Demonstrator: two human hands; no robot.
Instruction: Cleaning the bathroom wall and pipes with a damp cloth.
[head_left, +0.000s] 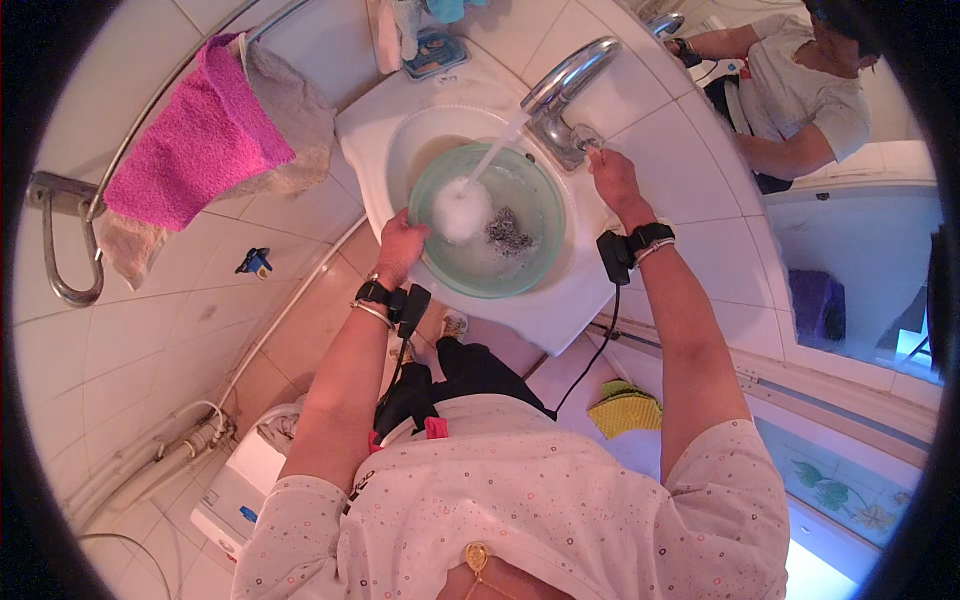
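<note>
- White sink (pixel 560 300) is filled almost rim to rim by a pale green basin (pixel 520 270).
- Basin holds foamy water, w/ a dark scrubber (pixel 508 232) lying in it (right of the foam).
- Water is being poured from the chrome tap (pixel 565 80) into the basin.
- Pink towel (pixel 195 140) is hung on a wall rail, well apart, at left.
- Left hand (pixel 400 248) is curled over the basin's near rim, gripping it.
- Right hand (pixel 612 172) is closed on the tap handle (pixel 584 138).
</note>
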